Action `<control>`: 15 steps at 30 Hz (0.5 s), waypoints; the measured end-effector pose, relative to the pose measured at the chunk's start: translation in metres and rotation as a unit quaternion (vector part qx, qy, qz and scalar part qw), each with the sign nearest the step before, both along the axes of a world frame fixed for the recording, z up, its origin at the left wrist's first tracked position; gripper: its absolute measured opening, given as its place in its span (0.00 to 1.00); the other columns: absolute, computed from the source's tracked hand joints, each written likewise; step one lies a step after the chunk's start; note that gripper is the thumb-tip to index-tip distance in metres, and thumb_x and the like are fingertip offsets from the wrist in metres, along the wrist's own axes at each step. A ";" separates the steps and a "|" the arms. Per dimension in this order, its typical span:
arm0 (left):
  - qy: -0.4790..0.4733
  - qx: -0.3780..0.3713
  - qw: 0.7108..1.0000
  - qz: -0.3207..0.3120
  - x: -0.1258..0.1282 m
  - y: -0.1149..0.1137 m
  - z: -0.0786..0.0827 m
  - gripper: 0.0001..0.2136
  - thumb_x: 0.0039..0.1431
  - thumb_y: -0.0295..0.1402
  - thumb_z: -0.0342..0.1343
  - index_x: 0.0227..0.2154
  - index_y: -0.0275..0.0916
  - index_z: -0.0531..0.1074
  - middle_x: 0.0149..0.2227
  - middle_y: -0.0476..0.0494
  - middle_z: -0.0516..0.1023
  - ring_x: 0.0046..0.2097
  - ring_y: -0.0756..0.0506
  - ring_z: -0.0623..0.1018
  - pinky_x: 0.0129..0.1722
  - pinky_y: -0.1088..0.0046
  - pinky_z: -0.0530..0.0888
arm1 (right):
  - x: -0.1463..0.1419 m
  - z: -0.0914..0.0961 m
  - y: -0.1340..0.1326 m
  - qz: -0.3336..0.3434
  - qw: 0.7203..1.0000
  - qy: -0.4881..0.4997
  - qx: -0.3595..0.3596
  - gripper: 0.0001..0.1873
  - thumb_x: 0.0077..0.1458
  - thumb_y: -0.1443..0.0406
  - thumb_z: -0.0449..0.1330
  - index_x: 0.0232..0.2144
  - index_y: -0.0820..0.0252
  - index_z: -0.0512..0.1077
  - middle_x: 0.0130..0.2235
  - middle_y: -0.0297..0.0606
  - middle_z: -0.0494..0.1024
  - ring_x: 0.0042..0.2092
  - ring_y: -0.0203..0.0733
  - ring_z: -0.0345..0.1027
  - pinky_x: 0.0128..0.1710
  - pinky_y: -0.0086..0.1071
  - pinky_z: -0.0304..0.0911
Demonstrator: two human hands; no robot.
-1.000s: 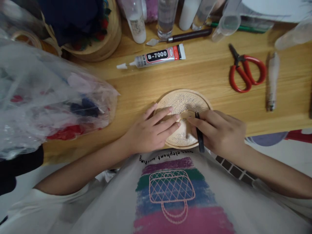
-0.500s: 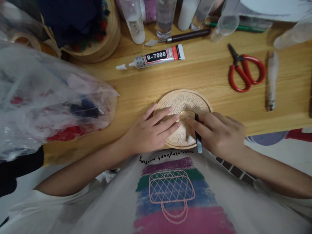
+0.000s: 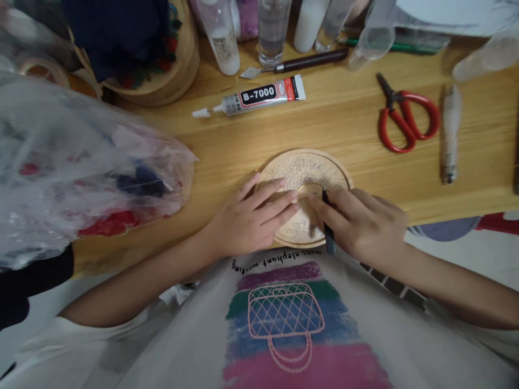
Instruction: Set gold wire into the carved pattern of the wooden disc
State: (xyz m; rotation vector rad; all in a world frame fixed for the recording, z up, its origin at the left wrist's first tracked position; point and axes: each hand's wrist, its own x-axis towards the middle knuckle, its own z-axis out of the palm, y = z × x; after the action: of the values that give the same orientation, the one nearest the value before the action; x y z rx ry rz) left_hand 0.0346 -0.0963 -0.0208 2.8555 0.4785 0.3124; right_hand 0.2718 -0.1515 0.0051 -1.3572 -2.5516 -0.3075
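A round wooden plaque [image 3: 314, 162] with a fine-lined drawing lies at the table's front edge. My left hand [image 3: 255, 216] rests spread on its left side, fingertips reaching toward the middle. In my right hand [image 3: 359, 221], over the plaque's right side, is a dark pair of tweezers [image 3: 329, 235], its broad end pointing down toward my body. A thin gold-coloured wire [image 3: 302, 189] curves across the drawing near my fingertips. My right thumb and index finger come close to the plaque's middle; whether they also pinch the wire is too small to tell.
Beyond the plaque lie a B-7000 glue tube [image 3: 259, 96], a palette knife [image 3: 308, 60] and red-handled cutters [image 3: 405, 116]. A white pen-like tool [image 3: 451, 135] is at right. A clear plastic bag [image 3: 93, 173] fills the left side. Several bottles and cups stand at the back.
Both hands stay almost in place on the plaque. The right fingers and the tweezers have shifted very slightly left. The whole view has moved a little.
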 end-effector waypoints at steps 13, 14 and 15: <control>0.005 0.003 1.000 -0.002 0.000 0.001 0.001 0.20 0.65 0.31 0.50 0.59 0.36 0.68 0.60 0.41 0.74 0.63 0.34 0.69 0.65 0.46 0.61 | -0.002 -0.006 -0.005 -0.010 1.000 0.019 -0.007 0.08 0.64 0.70 0.56 0.42 0.64 0.75 0.28 0.35 0.75 0.29 0.35 0.63 0.26 0.30 0.53; 0.006 0.002 1.000 -0.003 0.000 0.001 0.001 0.20 0.65 0.30 0.50 0.59 0.36 0.68 0.60 0.41 0.74 0.63 0.34 0.69 0.65 0.46 0.61 | -0.002 -0.006 -0.006 -0.012 1.000 0.024 -0.005 0.08 0.64 0.70 0.57 0.42 0.64 0.75 0.28 0.35 0.75 0.30 0.35 0.63 0.26 0.30 0.54; 0.006 0.002 1.000 -0.005 0.000 0.001 0.002 0.20 0.65 0.30 0.49 0.59 0.36 0.68 0.60 0.41 0.74 0.63 0.34 0.69 0.65 0.46 0.61 | -0.002 -0.007 -0.006 -0.014 0.999 0.028 -0.004 0.08 0.64 0.70 0.56 0.42 0.64 0.75 0.28 0.36 0.75 0.30 0.36 0.64 0.26 0.30 0.54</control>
State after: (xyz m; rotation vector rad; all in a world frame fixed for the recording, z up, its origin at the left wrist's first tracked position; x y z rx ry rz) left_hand 0.0346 -0.0951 -0.0193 2.8646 0.4663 0.2938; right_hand 0.2699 -0.1573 -0.0016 -1.3858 -2.4922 -0.2599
